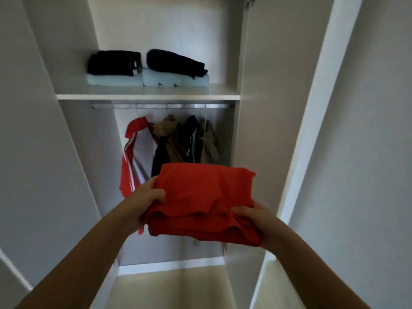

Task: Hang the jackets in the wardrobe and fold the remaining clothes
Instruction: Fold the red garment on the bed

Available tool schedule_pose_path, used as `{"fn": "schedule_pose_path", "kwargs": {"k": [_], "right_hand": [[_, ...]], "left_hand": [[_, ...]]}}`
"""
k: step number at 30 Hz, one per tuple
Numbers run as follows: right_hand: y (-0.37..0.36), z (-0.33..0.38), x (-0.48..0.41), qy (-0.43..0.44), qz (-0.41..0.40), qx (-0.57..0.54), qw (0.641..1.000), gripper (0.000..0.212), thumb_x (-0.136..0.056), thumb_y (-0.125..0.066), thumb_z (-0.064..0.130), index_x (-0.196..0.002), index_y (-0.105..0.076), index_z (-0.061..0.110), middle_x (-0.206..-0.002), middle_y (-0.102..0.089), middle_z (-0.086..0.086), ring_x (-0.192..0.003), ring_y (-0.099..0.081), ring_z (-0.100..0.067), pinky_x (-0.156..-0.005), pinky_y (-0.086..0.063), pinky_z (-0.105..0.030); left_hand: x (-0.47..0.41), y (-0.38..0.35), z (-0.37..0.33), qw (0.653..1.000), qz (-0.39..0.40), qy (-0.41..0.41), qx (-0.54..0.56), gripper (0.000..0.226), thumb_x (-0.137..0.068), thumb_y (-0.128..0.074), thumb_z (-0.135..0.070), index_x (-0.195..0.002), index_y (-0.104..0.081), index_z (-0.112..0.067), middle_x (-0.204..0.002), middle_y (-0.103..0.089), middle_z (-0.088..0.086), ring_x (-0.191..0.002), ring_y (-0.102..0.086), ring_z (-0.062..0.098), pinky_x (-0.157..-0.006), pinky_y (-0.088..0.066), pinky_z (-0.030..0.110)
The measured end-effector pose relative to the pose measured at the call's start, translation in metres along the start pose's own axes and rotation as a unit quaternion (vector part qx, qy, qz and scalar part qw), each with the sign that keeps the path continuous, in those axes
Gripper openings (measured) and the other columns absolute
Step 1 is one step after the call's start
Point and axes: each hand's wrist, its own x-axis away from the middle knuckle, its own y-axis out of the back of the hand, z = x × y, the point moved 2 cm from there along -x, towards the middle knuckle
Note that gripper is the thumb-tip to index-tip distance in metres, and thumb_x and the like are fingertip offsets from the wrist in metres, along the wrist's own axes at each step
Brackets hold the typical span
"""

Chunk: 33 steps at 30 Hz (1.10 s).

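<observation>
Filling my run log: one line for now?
hands: left hand, right hand grip folded red cloth garment | metal rail: jackets hung

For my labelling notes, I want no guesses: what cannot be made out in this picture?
Head view only.
Hanging jackets: lower parts hidden by the red garment.
Left hand, right hand: fingers underneath hidden by that garment.
Folded stacks on the shelf: garment types blurred.

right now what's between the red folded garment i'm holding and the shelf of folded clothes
In the head view, the rail and its hanging jackets lie between the red garment and shelf.
</observation>
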Motion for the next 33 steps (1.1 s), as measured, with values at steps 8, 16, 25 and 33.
{"fn": "schedule_pose_path", "kwargs": {"k": [8,16,25,33], "right_hand": [[-0.112,0.121,-0.205,0.089,0.068,0.003,0.994,0.037,-0.087,-0.055,-0.003,-0.121,-0.056,0.011,-0.090,-0.074,-0.013,-0.072,-0.071,-0.023,-0.061,-0.059,-0.033],[-0.185,0.220,-0.387,0.129,0.039,0.046,0.990,0.034,-0.090,-0.057,0.002,-0.123,-0.054,0.008,-0.103,-0.069,-0.019,-0.075,-0.069,-0.028,-0.057,-0.059,-0.034],[-0.204,0.298,-0.561,0.201,-0.122,0.169,0.957,0.058,-0.084,-0.066,0.004,-0.137,-0.041,0.008,-0.120,-0.061,-0.022,-0.103,-0.063,-0.035,-0.091,-0.052,-0.044],[-0.196,0.292,-0.606,0.347,-0.159,0.612,0.693,0.046,-0.085,-0.063,0.044,-0.128,-0.055,0.029,-0.127,-0.054,0.002,-0.119,-0.050,-0.018,-0.103,-0.038,-0.046]], "left_hand": [[-0.096,0.130,-0.107,0.967,-0.209,-0.125,0.079,0.051,-0.083,-0.044,0.007,-0.128,-0.053,-0.017,-0.084,-0.064,0.009,-0.063,-0.059,0.022,-0.047,-0.050,0.024],[-0.264,0.259,-0.207,0.962,-0.204,-0.181,0.022,0.049,-0.078,-0.045,0.006,-0.121,-0.057,-0.014,-0.076,-0.064,0.005,-0.058,-0.061,0.016,-0.049,-0.049,0.025],[-0.443,0.339,-0.275,0.961,-0.176,-0.184,-0.107,0.056,-0.083,-0.041,0.010,-0.135,-0.045,-0.012,-0.100,-0.063,0.011,-0.084,-0.064,0.025,-0.065,-0.056,0.033],[-0.483,0.362,-0.259,0.776,-0.180,-0.318,-0.514,0.043,-0.087,-0.057,-0.013,-0.129,-0.053,-0.017,-0.131,-0.050,0.002,-0.114,-0.051,0.016,-0.096,-0.044,0.032]]}}
